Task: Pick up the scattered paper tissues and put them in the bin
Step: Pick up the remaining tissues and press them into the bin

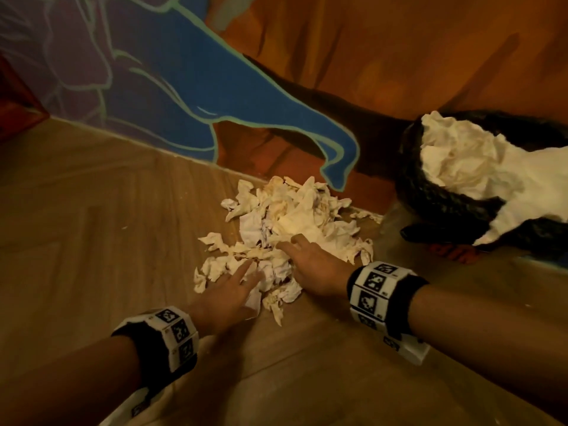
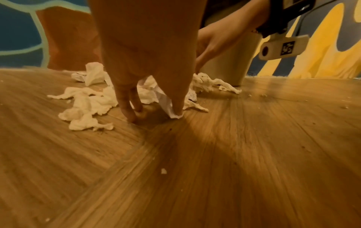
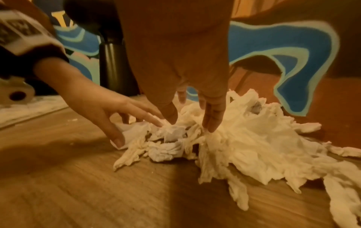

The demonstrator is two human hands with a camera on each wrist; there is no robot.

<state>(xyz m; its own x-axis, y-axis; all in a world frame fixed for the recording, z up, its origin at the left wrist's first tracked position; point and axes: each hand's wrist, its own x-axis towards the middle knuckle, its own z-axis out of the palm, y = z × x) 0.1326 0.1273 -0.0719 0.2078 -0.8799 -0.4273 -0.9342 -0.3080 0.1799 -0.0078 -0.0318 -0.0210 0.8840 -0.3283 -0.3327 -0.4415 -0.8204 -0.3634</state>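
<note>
A heap of crumpled white tissues (image 1: 285, 222) lies on the wooden floor near the wall. My left hand (image 1: 246, 281) reaches into its near left edge with straight, spread fingers; in the left wrist view the left hand (image 2: 154, 114) points down at the floor, its thumb pressing one tissue (image 2: 171, 111). My right hand (image 1: 295, 247) lies flat on the middle of the heap, and in the right wrist view the right hand (image 3: 191, 123) touches the tissues (image 3: 244, 138) with straight fingers. The bin (image 1: 436, 195), lined in black, stands to the right, stuffed with tissues that spill over its rim.
A painted wall (image 1: 246, 96) with blue and orange shapes runs just behind the heap. Small paper scraps (image 2: 163, 171) dot the wooden floor (image 1: 92, 226). A black pole (image 3: 113, 64) stands to the left in the right wrist view. The bin's pale body (image 2: 230, 64) sits close behind my hands.
</note>
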